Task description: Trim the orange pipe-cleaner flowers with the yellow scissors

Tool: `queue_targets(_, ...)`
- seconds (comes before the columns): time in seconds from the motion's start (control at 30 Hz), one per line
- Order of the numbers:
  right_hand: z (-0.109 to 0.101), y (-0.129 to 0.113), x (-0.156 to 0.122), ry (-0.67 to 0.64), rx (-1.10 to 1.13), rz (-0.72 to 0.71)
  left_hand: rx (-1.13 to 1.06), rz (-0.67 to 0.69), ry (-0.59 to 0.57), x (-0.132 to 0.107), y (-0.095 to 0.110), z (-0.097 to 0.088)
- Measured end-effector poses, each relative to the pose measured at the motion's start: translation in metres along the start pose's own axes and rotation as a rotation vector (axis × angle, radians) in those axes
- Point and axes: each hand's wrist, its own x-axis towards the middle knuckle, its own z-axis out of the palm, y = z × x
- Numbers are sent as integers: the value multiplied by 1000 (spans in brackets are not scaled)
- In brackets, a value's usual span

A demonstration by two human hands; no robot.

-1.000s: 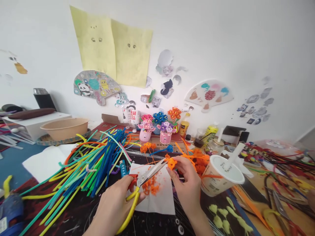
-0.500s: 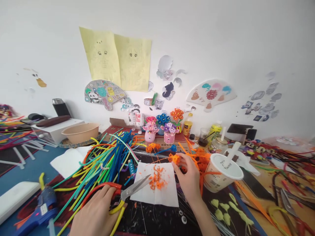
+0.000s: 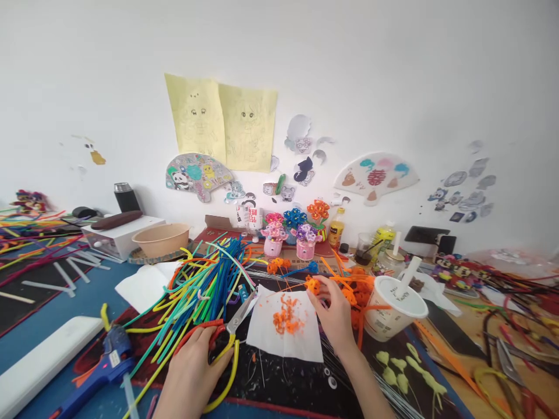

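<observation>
My left hand (image 3: 192, 369) rests on the red and yellow handles of the scissors (image 3: 227, 331), which lie on the dark mat with the blades pointing up toward the white tissue (image 3: 286, 340). Its fingers curl over the handles. My right hand (image 3: 334, 314) pinches a small orange pipe-cleaner flower (image 3: 311, 284) at its fingertips, just above the tissue's far right corner. Orange fuzz clippings (image 3: 286, 317) lie heaped on the tissue.
A heap of coloured pipe cleaners (image 3: 201, 285) spreads to the left. A blue glue gun (image 3: 105, 364) lies at the near left. A paper cup with a straw (image 3: 393, 308) stands right of my right hand. Small flower pots (image 3: 290, 238) line the wall. Orange pipe cleaners (image 3: 353, 282) pile behind the cup.
My left hand has lowered the scissors from the orange flower down to the mat at the left. The right hand keeps the flower. The view has swung left.
</observation>
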Motion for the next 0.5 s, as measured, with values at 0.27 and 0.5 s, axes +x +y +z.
queue_targets(0.27,-1,1,0,-11,-39,-3,18,15,63,6,0,-10)
queue_targets(0.5,-2,1,0,-17,-66,14,47,23,25,2,7,-14)
